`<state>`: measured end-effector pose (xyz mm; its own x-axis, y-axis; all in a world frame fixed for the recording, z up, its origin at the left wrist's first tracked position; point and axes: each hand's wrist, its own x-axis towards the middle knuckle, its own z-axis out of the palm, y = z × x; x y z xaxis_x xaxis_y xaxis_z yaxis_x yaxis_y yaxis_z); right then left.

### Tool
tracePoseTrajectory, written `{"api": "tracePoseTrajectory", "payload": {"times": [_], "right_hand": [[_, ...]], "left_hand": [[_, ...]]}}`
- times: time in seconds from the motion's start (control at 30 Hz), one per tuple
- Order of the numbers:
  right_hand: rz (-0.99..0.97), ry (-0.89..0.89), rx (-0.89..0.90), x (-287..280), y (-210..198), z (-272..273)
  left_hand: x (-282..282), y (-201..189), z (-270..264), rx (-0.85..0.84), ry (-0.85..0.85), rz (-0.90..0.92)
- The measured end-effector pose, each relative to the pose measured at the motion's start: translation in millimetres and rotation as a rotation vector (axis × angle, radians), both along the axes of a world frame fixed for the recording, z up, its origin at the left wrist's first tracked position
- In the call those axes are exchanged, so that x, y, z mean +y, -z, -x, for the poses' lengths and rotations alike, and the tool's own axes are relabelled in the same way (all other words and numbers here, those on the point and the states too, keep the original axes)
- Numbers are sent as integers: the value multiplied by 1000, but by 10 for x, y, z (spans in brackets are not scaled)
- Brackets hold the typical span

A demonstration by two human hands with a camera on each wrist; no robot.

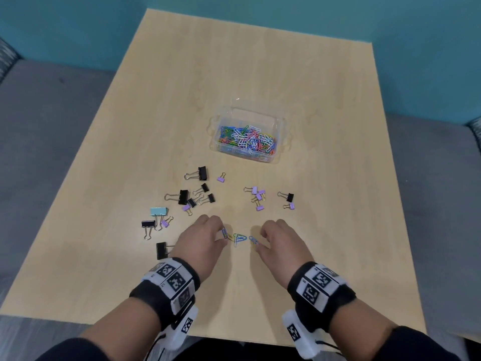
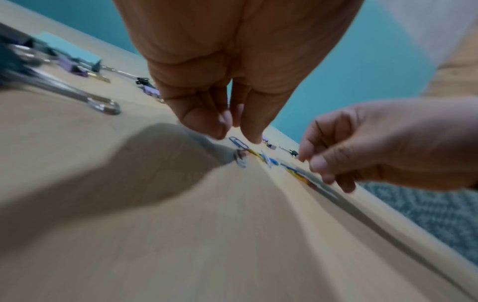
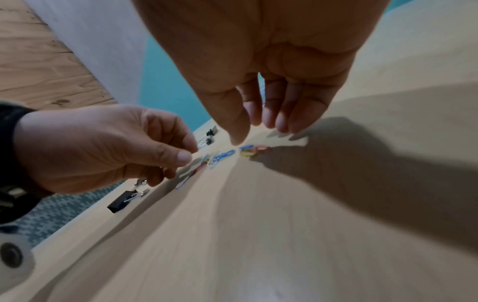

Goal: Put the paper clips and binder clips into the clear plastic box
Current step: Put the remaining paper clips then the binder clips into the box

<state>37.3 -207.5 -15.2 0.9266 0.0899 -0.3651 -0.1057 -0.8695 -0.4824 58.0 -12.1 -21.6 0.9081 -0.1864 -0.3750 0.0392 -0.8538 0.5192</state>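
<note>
Pale wooden table [image 1: 260, 74] carries a clear plastic box [image 1: 278, 149] of coloured paper clips, well beyond both hands. Left hand [image 1: 201, 237] and right hand [image 1: 279, 239], fingers curled and holding nothing, flank a few loose coloured paper clips [image 1: 238, 238]; best herded together before pinching. Scattered binder clips [image 1: 197, 196] wait.

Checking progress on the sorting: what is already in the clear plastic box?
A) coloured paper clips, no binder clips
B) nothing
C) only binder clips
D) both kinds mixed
A: the clear plastic box holds only coloured paper clips; the binder clips all lie on the table.
</note>
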Motion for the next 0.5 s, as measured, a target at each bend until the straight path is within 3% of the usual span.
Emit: {"api": "tracePoseTrajectory", "payload": {"times": [0.07,0.27,0.5], "right_hand": [[27,31,46,-65,6,77],[46,23,31,120,42,-8],[97,-87,35,104,83,-94]], "left_hand": [[21,-7,56,20,-34,12],[-32,66,10,23,95,12],[3,64,-17,8,133,-40]]}}
